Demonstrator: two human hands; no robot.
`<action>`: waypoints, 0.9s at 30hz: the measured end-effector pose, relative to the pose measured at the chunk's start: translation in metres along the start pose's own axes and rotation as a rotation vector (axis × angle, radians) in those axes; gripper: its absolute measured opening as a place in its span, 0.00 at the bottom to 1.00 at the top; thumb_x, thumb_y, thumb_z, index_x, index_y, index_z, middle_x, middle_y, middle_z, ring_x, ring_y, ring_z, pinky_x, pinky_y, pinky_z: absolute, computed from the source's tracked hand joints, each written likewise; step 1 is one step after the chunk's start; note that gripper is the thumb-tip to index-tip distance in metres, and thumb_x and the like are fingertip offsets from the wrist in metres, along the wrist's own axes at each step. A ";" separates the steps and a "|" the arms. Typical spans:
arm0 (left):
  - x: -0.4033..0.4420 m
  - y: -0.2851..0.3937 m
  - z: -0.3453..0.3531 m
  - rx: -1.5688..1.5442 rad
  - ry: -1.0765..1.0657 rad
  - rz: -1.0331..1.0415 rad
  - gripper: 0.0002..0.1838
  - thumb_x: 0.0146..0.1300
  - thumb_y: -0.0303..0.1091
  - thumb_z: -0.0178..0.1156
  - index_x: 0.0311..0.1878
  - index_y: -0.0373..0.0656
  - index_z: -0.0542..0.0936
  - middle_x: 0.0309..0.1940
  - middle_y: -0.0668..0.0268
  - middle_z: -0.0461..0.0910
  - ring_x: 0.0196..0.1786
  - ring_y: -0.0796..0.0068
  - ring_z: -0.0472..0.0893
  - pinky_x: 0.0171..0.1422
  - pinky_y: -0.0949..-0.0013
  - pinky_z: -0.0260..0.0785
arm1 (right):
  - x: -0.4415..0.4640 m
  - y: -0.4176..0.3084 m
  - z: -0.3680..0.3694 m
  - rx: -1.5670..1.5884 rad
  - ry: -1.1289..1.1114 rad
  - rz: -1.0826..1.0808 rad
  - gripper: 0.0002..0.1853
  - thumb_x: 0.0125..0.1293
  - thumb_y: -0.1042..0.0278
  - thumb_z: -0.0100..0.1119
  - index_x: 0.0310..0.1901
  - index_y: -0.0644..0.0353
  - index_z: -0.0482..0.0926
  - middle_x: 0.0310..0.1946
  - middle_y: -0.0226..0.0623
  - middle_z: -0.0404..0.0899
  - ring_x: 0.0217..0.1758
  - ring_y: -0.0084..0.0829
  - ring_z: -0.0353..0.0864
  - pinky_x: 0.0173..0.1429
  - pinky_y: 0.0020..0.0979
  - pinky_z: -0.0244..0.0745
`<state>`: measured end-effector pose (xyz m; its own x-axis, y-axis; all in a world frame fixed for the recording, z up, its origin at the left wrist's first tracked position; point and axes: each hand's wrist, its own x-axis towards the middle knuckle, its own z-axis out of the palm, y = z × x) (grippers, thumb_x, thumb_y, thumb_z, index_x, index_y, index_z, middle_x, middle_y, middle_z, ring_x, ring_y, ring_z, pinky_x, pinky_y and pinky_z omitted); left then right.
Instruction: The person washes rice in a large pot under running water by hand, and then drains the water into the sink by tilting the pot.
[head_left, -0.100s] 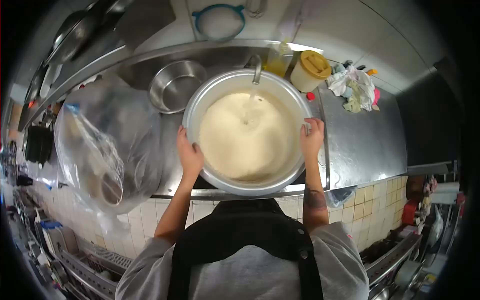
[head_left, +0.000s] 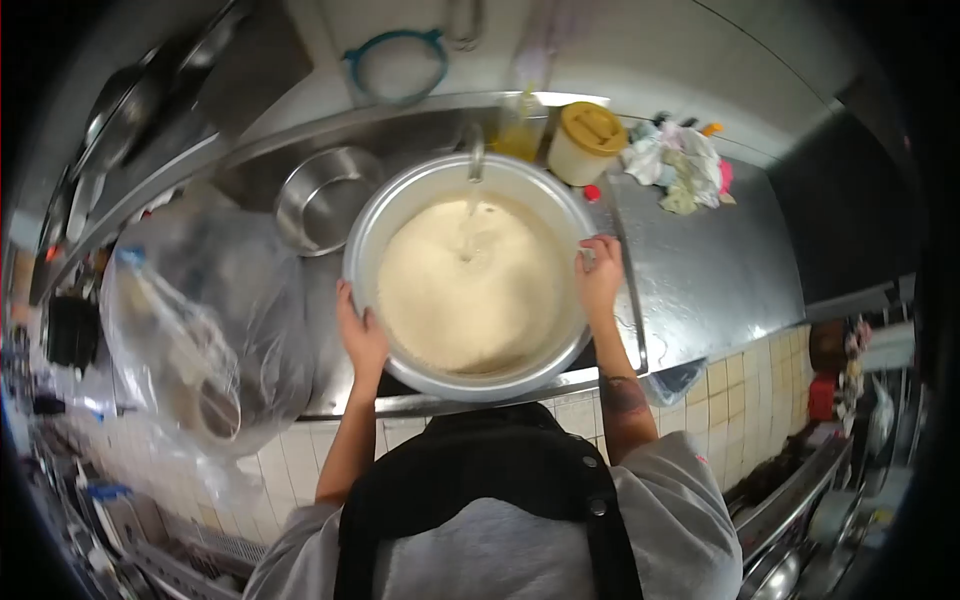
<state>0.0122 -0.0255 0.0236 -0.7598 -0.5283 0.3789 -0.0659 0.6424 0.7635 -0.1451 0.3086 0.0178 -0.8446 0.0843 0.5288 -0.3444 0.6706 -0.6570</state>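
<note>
Currently, the left hand [head_left: 362, 338] is resting, thumb apart from fingers, along the left edge of the pot [head_left: 470, 386]; the right hand [head_left: 600, 275] is resting curled at the right rim, its grip indistinct. The pot is standing mid-scene under the faucet [head_left: 476, 155]; the bench [head_left: 710, 265] is extending right, offering room.

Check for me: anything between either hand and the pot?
Nothing visible. The left hand is at the left rim of the pot, the right hand at its right rim. The tap reaches over the far rim and the bowl sits beyond the left hand; neither lies between hand and pot.
</note>
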 end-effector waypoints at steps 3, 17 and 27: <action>-0.015 0.011 0.032 -0.084 0.014 -0.052 0.29 0.52 0.15 0.47 0.61 0.30 0.60 0.65 0.47 0.58 0.68 0.52 0.59 0.72 0.61 0.47 | 0.016 0.024 -0.029 -0.020 0.006 -0.044 0.08 0.48 0.79 0.59 0.33 0.61 0.77 0.40 0.43 0.72 0.44 0.44 0.74 0.46 0.37 0.71; -0.022 -0.030 0.043 -0.363 -0.071 0.017 0.29 0.62 0.25 0.54 0.64 0.32 0.55 0.64 0.48 0.56 0.66 0.57 0.61 0.68 0.58 0.55 | 0.018 0.031 -0.025 0.149 0.038 0.020 0.07 0.48 0.71 0.59 0.30 0.61 0.76 0.38 0.45 0.72 0.47 0.45 0.72 0.53 0.39 0.68; -0.028 0.005 0.029 0.647 0.286 0.535 0.24 0.65 0.45 0.46 0.51 0.31 0.72 0.52 0.45 0.71 0.55 0.45 0.70 0.59 0.50 0.63 | -0.082 0.054 -0.176 0.319 0.076 0.165 0.07 0.55 0.71 0.58 0.36 0.60 0.79 0.34 0.38 0.76 0.34 0.32 0.77 0.40 0.28 0.73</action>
<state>0.0146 0.0088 0.0011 -0.6088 -0.1298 0.7827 -0.1662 0.9855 0.0341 -0.0224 0.4673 0.0336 -0.8705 0.2347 0.4326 -0.3270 0.3811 -0.8648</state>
